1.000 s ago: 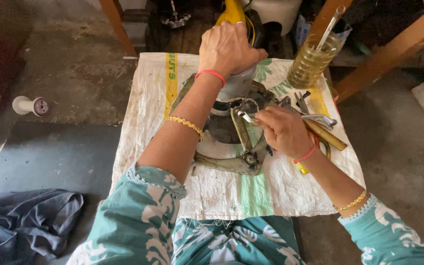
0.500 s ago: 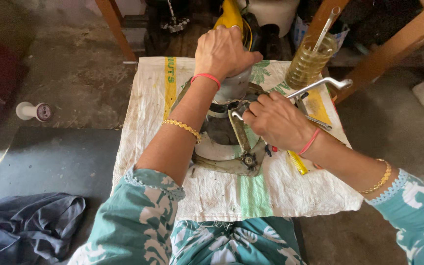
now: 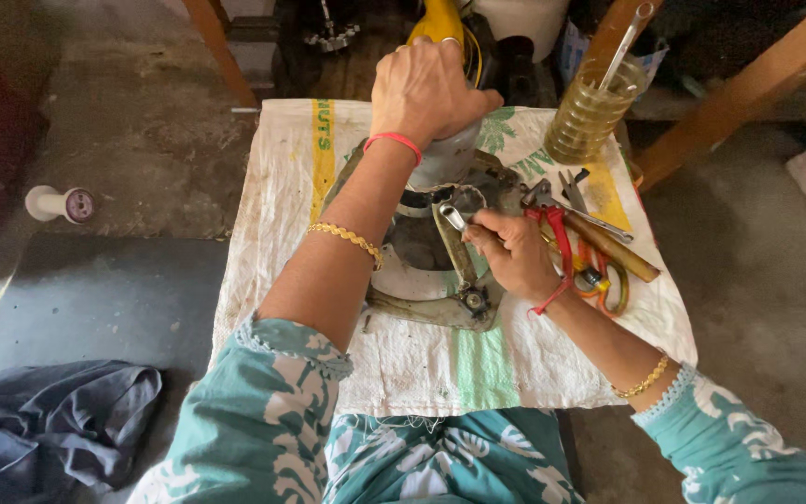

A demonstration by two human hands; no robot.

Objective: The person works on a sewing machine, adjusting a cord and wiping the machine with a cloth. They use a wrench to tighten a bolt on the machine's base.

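A grey metal machine part with a round housing lies on a white woven sack. My left hand presses down on the top of the housing at the far side. My right hand grips a small silver wrench whose head rests on the part near its centre. A bolt sits at the part's near corner, just below my right hand.
Red-handled pliers, a wooden-handled tool and other hand tools lie right of the part. A ribbed jar of yellowish liquid with a rod in it stands far right. A thread spool and dark cloth lie at left.
My right hand had lifted the wrench with its handle pointing up to the right; it has now come down and set the wrench head on the part. My left hand stayed on the housing.
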